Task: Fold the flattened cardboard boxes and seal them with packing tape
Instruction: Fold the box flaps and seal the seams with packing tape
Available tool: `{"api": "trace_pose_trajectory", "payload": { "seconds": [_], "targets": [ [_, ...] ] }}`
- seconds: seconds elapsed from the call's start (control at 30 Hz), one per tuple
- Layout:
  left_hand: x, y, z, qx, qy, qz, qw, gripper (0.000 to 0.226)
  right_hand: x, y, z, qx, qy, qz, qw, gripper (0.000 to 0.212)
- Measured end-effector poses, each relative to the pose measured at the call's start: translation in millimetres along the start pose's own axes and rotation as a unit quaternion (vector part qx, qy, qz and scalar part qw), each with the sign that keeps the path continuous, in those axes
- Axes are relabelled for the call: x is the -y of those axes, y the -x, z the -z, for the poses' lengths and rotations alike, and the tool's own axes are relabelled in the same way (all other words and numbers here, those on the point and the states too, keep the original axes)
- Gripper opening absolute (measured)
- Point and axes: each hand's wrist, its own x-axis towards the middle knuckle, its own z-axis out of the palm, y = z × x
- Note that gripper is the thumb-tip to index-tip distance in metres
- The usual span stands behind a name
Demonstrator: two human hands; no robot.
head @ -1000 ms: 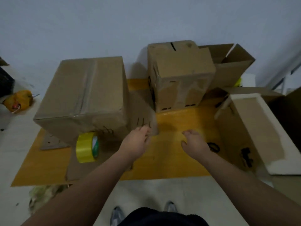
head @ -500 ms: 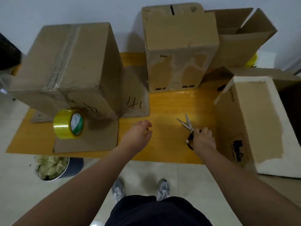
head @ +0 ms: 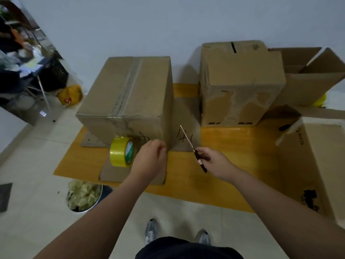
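Scissors point(head: 187, 139) gripped in right hand point(head: 214, 161), left hand point(head: 149, 159) curled by taped box point(head: 130, 90) corner, grip unclear.

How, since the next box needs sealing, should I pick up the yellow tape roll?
The tape roll stands on edge by the taped box, its open core facing right. Probably hook fingers into the core from the right, thumb over the yellow band on top; the left hand is nearest.
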Motion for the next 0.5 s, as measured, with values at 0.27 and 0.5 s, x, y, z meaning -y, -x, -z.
{"api": "trace_pose_trajectory", "payload": {
  "seconds": [0.27,0.5],
  "targets": [
    [86.0,-14.3,64.8,-0.093,0.103,0.250,0.958,0.048,93.4,-33.9,-21.2,0.151,0.098,0.021,0.984,0.042],
    [121.0,-35.8,73.2,0.098,0.353,0.308,0.878,0.029,146.3,-64.7,-32.8,0.171,0.162,-0.048,0.971,0.052]
  ]
}}
